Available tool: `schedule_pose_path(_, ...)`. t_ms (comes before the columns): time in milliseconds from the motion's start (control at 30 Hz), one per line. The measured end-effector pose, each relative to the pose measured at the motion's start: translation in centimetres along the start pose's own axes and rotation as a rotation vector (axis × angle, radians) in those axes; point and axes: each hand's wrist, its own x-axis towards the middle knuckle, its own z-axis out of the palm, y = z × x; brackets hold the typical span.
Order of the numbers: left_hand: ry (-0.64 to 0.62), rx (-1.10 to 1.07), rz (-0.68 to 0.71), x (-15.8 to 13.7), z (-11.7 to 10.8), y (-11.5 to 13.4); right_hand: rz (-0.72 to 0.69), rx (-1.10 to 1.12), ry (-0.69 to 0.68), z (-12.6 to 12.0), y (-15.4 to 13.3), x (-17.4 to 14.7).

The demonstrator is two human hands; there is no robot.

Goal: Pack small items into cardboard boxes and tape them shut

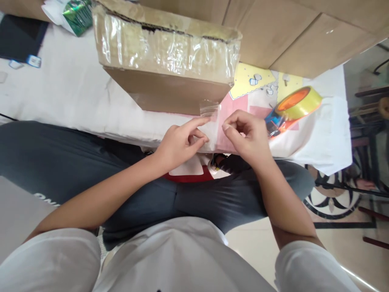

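Note:
A brown cardboard box [179,91] stands on the covered table in front of me, its upper side wrapped in shiny tape. From its near lower corner a strip of clear tape [209,108] reaches toward my hands. My left hand [182,140] is at the strip's left side, index finger stretched onto it and thumb spread lower down. Just right of the strip, my right hand [247,136] is closed, thumb and index finger pinched; anything between them is too small to make out. A tape dispenser [275,121] with a yellow tape roll [304,106] lies beside the right hand.
Large cardboard boxes [291,32] line the table's back. Yellow card [251,79] and pink paper [232,134] lie on the white cloth [73,93]. A green packet [78,16] and a black flat item [20,38] are at the far left. My legs are under the table's front edge.

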Motion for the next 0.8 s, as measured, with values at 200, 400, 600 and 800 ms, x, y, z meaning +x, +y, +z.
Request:
schedule_pose_path(200,0.025,-0.015,0.080,-0.4,-0.7,0.5,-0.117,-0.063,0.085,-0.2,-1.2,0.2)
schedule_pose_path(400,0.151,-0.311,0.000,-0.4,-3.9,2.6,-0.179,0.027,0.299,0.5,-4.2,1.4)
schedule_pose_path(600,0.558,-0.157,0.037,0.2,-8.4,2.1,-0.176,0.048,0.191,1.5,-8.0,8.2)
schedule_pose_path(800,0.461,0.336,0.287,2.6,-9.8,-1.0,-0.186,-0.089,0.068,2.6,-8.2,14.7)
